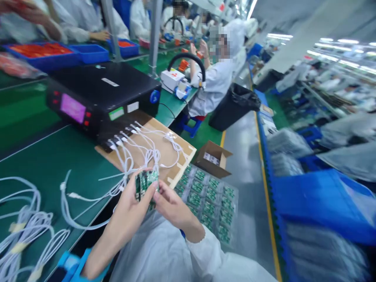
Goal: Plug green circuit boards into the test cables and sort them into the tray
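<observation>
Circuit boards: small green stack, held at the tabletop's near edge.
Left hand: fingers curled around stack.
Right hand: fingers closed on right side.
Plastic tray: right, filled with green modules.

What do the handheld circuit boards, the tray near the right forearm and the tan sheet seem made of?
Green rectangular circuit boards: probably satin resin laminate, judging by component-studded faces.
Clear compartmented tray: likely thin moulded plastic; transparent and shiny.
Flat tan sheet: perhaps cardboard or fibreboard, judging by its matte brown face.
</observation>
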A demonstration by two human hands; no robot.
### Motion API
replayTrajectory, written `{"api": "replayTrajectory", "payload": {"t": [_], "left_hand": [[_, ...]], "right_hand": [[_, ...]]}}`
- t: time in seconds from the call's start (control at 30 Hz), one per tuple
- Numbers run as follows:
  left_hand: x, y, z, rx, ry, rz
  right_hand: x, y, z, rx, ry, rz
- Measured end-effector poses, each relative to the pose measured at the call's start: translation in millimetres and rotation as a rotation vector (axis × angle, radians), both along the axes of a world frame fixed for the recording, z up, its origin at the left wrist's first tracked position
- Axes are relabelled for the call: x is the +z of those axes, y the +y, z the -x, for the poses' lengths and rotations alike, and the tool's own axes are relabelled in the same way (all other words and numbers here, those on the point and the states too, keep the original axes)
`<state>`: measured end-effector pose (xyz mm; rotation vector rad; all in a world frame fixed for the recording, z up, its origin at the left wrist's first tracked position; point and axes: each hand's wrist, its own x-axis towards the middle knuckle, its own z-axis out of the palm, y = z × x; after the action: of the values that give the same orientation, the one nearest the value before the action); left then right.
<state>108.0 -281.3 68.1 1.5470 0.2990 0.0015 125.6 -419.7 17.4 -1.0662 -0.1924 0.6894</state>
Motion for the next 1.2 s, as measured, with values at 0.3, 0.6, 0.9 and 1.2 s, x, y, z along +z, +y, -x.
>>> {"api": "replayTrajectory", "payload": {"t": [0.3,0.6,0.9,1.2], "left_hand": [[-23.7,-12.8,55.4,-0.257,-0.106,-0.510],[-46.8,-27.2,91.1,-0.570,-0.068,-0.595],[-44.3,-7.9,106.6,-0.519,0.000,-0.534],[-44.9,18.0,121.0,-0.479,0.014,-0.534]], "right_hand": [[-28.4,-21.4,44.3,0.031,0.207,-0.216],[-59.3,-49.4,96.9,0.008,0.236,-0.118],[-127.1,-77.2,103.6,-0.347,0.496,-0.137],[-246.5,-113.4,20.8,-0.987,0.795,0.312]]}}
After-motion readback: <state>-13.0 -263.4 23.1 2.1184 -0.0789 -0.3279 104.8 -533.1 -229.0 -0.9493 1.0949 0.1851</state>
